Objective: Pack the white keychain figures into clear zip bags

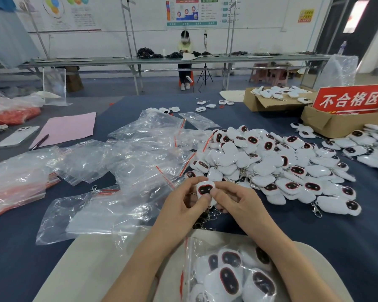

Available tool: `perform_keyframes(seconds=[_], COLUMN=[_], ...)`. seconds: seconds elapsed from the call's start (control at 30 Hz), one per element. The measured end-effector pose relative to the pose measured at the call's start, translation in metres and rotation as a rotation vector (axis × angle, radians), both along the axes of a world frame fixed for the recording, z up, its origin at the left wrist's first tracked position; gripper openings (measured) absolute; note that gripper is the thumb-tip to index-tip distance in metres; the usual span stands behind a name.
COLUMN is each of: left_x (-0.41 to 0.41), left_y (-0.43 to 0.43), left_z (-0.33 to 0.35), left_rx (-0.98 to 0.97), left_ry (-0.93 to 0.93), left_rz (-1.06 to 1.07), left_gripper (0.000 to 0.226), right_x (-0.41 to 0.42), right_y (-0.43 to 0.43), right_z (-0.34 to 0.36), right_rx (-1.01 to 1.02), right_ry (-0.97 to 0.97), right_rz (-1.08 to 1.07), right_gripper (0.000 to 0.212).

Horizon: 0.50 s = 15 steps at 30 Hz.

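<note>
Both hands hold one white keychain figure (pixel 205 188) with a dark oval face, just above the table's near edge. My left hand (pixel 183 202) grips it from the left with its thumb on the front. My right hand (pixel 234 199) pinches it from the right. Metal chains (pixel 205 219) hang below the hands. A big heap of white figures (pixel 271 164) lies to the right. Empty clear zip bags (pixel 140 153) with red seals are spread to the left. A clear bag holding several figures (pixel 229 273) rests on my lap.
Two cardboard boxes (pixel 268 101) (pixel 336 123) stand at the far right, one bearing a red sign (pixel 351 99). A phone (pixel 18 136), a pen (pixel 39 141) and pink paper (pixel 70 127) lie at the left. A stack of bags (pixel 13 188) sits near the left edge. Another person sits at a far bench (pixel 184 62).
</note>
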State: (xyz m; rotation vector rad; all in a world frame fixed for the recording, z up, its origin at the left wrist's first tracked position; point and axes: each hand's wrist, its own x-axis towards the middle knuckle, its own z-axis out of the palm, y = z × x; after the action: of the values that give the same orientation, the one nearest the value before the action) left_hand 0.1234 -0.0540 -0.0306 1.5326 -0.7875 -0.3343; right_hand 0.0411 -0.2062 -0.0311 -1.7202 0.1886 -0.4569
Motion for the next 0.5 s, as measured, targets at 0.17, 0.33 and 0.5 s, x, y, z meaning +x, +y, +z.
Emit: perform_keyframes(seconds=[0.17, 0.33, 0.5], left_x=[0.0036, 0.0033, 0.0046], left_y=[0.0028, 0.006, 0.0041], left_z=[0.0007, 0.0034, 0.0006], left_rx=[-0.134, -0.137, -0.122], left_ry=[0.239, 0.254, 0.214], left_rz=[-0.007, -0.064, -0.071], left_gripper=[0.023, 0.021, 0.021], right_x=[-0.0011, -0.0024, -0.0009], right_y=[0.0019, 0.0006, 0.0009], right_z=[0.002, 0.0012, 0.001], right_rx=[-0.022, -0.042, -0.029], right_ry=[-0.036, -0.05, -0.061], right_rz=[-0.003, -0.052, -0.069], right_gripper=[0.026, 0.025, 0.024])
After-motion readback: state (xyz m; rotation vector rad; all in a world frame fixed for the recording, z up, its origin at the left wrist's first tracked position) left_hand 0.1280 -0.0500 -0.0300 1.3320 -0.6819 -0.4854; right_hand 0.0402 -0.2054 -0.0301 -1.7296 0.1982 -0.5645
